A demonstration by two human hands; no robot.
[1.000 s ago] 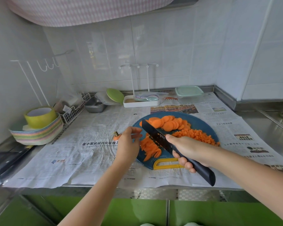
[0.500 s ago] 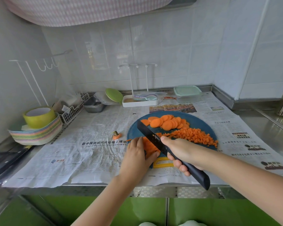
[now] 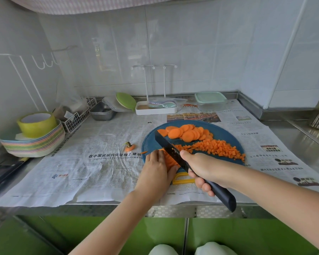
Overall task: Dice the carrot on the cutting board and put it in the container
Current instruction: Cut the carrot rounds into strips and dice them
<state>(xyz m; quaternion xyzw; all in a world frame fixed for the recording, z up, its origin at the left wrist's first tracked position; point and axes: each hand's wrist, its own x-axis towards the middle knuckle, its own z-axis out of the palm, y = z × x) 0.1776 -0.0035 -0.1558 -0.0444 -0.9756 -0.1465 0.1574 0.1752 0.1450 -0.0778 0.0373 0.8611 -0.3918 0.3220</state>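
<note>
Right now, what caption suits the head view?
Left hand holds carrot slices steady; right hand dices them with a knife.

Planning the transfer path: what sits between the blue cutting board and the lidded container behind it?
In the head view, only newspaper lies between the cutting board and the container; nothing else stands there.
</note>
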